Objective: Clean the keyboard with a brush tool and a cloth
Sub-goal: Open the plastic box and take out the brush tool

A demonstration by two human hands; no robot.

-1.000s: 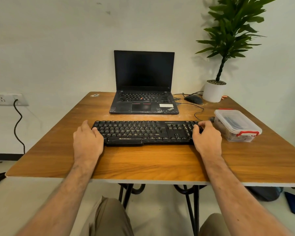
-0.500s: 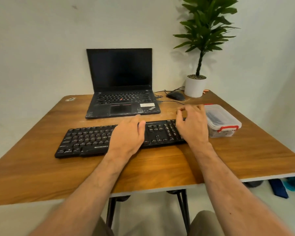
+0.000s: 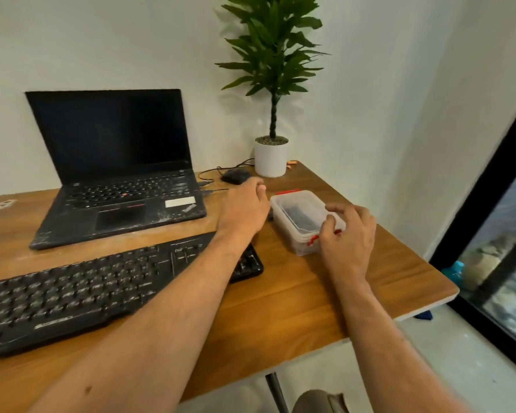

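Keyboard (image 3: 108,287) lies flat on the wooden table (image 3: 295,308), in front of the laptop (image 3: 116,186) — rigid, light, loose-keyed; lift by its ends. Left hand (image 3: 242,211) relaxed beside the clear lidded box (image 3: 298,217); right hand (image 3: 347,236) curled at its red clip — contact unclear.

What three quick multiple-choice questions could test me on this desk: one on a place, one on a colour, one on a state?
1. Where is the plastic box?
A. right of the keyboard
B. on the laptop
C. on the floor

2. What colour are the box's clips?
A. blue
B. red
C. green

3. How is the laptop?
A. folded shut
B. open, screen lit
C. open, screen dark

Answers: 1 A, it stands on the table past the keyboard's right end. 2 B, red shows at both ends of the lid. 3 C, the lid is raised and the screen is black.
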